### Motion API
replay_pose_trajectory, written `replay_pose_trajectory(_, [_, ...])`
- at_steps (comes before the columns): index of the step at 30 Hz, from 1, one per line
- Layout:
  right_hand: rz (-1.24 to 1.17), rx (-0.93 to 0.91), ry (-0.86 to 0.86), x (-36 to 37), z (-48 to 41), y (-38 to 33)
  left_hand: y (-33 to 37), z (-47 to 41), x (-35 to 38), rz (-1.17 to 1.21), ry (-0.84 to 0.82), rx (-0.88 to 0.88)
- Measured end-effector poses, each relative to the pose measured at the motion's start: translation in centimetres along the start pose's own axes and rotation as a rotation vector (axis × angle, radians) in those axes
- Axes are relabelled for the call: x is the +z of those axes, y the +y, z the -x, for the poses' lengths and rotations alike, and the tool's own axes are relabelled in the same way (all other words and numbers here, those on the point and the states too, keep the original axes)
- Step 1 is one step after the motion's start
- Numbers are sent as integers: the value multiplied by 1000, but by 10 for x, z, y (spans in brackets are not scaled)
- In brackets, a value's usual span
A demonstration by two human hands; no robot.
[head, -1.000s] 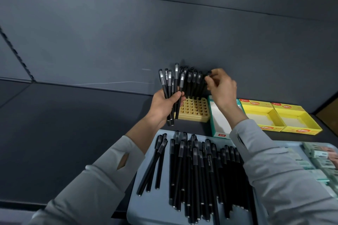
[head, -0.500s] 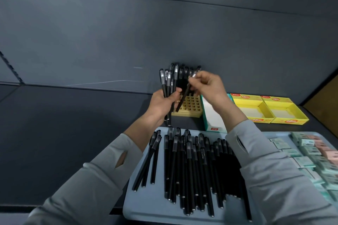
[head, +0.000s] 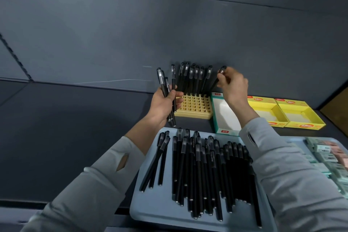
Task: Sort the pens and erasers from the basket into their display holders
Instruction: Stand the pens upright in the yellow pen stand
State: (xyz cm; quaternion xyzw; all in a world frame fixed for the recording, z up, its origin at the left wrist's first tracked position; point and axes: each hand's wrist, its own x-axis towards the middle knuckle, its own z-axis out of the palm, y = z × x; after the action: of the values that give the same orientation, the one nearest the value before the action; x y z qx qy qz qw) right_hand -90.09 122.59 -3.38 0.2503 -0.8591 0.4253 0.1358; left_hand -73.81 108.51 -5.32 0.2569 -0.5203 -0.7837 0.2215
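My right hand [head: 233, 84] pinches one pen [head: 221, 71] at the yellow holder's [head: 195, 111] crowded back row; my left hand [head: 163, 104] curls round a bundle of pens [head: 163, 83]. A teal box [head: 225, 131] sits just beside.

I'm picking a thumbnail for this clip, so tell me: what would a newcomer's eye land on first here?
First, the two hands above the yellow grid holder at centre. The left hand grips a bundle of black pens, and the right hand pinches a single pen at the right end of the holder's back row, where other pens stand. Next, the mass of loose pens lying in the blue basket in front.
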Motion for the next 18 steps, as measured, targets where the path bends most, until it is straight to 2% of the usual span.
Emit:
replay_pose_trajectory(9, [68, -28, -53, 10, -2, 0, 0, 0, -5, -21, -37, 24])
replay_pose_trajectory(12, [61, -69, 84, 8, 3, -3, 0, 0, -4, -32, -52, 37])
replay_pose_trajectory(15, [3, -207, 199, 7, 10, -22, -1, -1, -1, -42, -67, 54])
replay_pose_trajectory(18, [-54, -272, 22, 16, 14, -43, -3, -1, 1, -58, -83, 65])
